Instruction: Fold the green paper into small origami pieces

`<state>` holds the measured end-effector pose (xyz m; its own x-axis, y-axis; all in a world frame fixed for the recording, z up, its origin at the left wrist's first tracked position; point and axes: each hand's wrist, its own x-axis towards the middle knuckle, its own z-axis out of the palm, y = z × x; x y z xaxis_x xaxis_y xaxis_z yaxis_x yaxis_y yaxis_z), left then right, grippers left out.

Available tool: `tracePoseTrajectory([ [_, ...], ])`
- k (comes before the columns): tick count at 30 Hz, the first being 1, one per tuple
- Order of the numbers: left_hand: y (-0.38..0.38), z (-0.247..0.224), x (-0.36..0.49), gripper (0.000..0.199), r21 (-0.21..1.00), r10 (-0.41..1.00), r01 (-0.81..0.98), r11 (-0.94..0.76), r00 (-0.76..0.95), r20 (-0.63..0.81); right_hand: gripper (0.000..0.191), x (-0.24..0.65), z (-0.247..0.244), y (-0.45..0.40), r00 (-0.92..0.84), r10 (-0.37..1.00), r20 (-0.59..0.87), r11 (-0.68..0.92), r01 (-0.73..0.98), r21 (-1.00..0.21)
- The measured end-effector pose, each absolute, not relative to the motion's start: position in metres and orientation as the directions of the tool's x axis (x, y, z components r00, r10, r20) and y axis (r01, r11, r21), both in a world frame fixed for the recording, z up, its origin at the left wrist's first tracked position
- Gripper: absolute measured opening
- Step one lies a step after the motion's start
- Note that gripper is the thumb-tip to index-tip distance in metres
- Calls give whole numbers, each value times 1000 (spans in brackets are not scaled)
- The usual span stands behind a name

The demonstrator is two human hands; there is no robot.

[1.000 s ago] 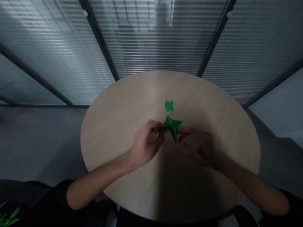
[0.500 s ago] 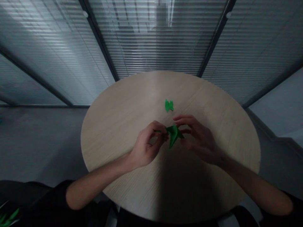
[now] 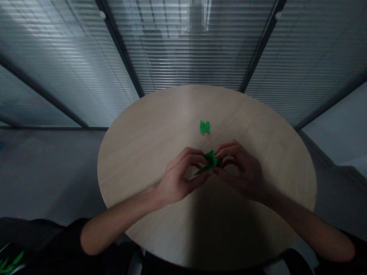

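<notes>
Between my hands is a folded piece of green paper (image 3: 210, 162), raised above the tabletop and partly hidden by my fingers. My left hand (image 3: 180, 177) pinches its lower left side, and a thin point of the paper sticks out past those fingers. My right hand (image 3: 241, 170) grips its right side. A small green paper shape (image 3: 205, 127), folded with two lobes like a bow, lies on the table just beyond my hands and touches neither.
The round light-wood table (image 3: 149, 145) stands before me, with slatted blinds on glass walls behind it and a grey floor to the sides. Green leaf-like shapes (image 3: 8, 263) show on a dark surface at the bottom left corner.
My hands have closed in around the green paper, which now looks more tightly folded. My right hand has come down onto it from above, and its long point now faces lower left.
</notes>
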<state>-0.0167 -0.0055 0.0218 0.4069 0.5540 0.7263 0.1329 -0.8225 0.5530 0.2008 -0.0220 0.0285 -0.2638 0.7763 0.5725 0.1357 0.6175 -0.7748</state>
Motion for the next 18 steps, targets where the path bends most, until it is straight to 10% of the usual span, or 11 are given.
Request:
tracePoseTrajectory([
  [18, -6, 14, -23, 15, 568, 556, 109, -816, 417, 719, 21, 202, 36, -24, -306, 711, 633, 699, 204, -685],
])
